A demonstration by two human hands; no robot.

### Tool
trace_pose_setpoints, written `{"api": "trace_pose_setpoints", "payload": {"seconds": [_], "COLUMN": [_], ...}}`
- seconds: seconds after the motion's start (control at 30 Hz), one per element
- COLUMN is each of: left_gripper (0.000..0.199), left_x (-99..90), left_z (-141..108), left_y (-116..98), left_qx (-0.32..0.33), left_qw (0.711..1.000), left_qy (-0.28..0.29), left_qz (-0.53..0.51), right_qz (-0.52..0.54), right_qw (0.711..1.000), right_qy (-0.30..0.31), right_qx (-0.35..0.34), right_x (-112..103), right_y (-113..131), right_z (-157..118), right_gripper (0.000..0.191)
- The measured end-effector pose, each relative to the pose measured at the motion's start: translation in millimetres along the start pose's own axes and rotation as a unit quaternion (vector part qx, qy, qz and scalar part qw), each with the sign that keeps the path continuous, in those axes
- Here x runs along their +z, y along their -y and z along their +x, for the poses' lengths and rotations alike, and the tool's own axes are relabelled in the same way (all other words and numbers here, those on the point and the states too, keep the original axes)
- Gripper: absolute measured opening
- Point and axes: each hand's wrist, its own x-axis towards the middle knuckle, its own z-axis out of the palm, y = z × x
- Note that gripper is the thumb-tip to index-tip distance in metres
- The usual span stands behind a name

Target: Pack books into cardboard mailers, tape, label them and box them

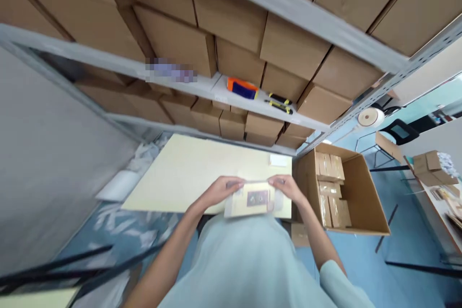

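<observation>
A flat pale packet (pixel 252 199) with a dark printed panel hangs in front of my waist, at the near edge of the cream tabletop (pixel 202 168). Clear plastic seems to wrap it, though blur hides the detail. My left hand (pixel 224 188) pinches its upper left corner between thumb and fingers. At the upper right corner, my right hand (pixel 287 186) grips it the same way. A small white item (pixel 277 160) lies on the tabletop beyond my right hand.
A grey metal shelf (pixel 202 85) full of cardboard boxes rises behind the tabletop. Cutters (pixel 279 106) and an orange-and-blue item (pixel 242 88) lie on it. An open carton (pixel 361 197) holding taped boxes stands right. Plastic scraps (pixel 119 219) litter the floor left.
</observation>
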Motion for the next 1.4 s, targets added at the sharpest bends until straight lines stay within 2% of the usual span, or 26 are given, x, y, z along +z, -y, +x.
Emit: {"api": "trace_pose_setpoints", "payload": {"seconds": [0.1,0.13,0.27,0.3,0.33,0.4,0.47,0.57,0.67,0.77,0.8,0.87,0.93,1.0,1.07,1.17,1.3,1.4], "left_gripper": [0.036,0.036,0.032,0.031,0.03,0.031,0.035,0.039,0.038,0.033,0.036,0.044,0.051,0.058,0.061,0.06,0.061,0.06], "left_x": [2.4,3.2,10.2,13.6,17.6,27.3,37.5,50.1,56.6,52.0,46.6,28.8,3.3,-25.9,-53.7,-88.6,-132.0,-172.8], "left_z": [-3,-4,-14,-17,-21,-27,-32,-41,-50,-61,-63,-65,-63,-58,-55,-54,-57,-56], "left_y": [11,15,22,21,19,16,15,17,20,18,18,21,30,45,64,88,109,128], "left_qx": [0.009,0.009,0.032,0.045,0.062,0.104,0.142,0.15,0.133,0.128,0.123,0.097,0.043,-0.03,-0.095,-0.142,-0.162,-0.17], "left_qw": [0.999,0.998,0.978,0.969,0.959,0.941,0.929,0.925,0.93,0.944,0.949,0.951,0.943,0.942,0.953,0.959,0.954,0.948], "left_qy": [-0.05,-0.07,-0.202,-0.236,-0.265,-0.289,-0.27,-0.2,-0.142,-0.117,-0.125,-0.183,-0.266,-0.309,-0.286,-0.242,-0.246,-0.263], "left_qz": [-0.011,-0.005,0.042,0.061,0.085,0.145,0.21,0.287,0.312,0.281,0.262,0.229,0.196,0.131,0.038,-0.046,-0.054,-0.053], "right_qz": [-0.031,-0.048,-0.117,-0.108,-0.08,0.014,0.112,0.184,0.179,0.14,0.132,0.127,0.128,0.13,0.139,0.153,0.151,0.137], "right_qw": [0.999,0.998,0.96,0.957,0.964,0.984,0.985,0.975,0.973,0.978,0.98,0.984,0.986,0.987,0.986,0.984,0.983,0.983], "right_qy": [-0.012,-0.035,-0.238,-0.257,-0.248,-0.18,-0.121,-0.113,-0.137,-0.145,-0.139,-0.12,-0.096,-0.079,-0.067,-0.054,-0.043,-0.04], "right_qx": [-0.021,-0.035,-0.094,-0.083,-0.058,0.008,0.054,0.06,0.045,0.044,0.044,0.044,0.048,0.054,0.06,0.073,0.097,0.118], "right_x": [1,4,27,36,46,68,91,118,130,131,131,130,133,140,152,175,215,252], "right_y": [7,9,18,20,21,21,21,20,17,11,10,8,9,11,13,13,6,-3], "right_z": [9,10,6,5,3,2,5,12,20,26,28,30,33,38,46,63,98,133], "right_gripper": [0.047,0.044,0.038,0.039,0.041,0.048,0.056,0.059,0.055,0.055,0.056,0.057,0.056,0.056,0.055,0.054,0.054,0.056]}}
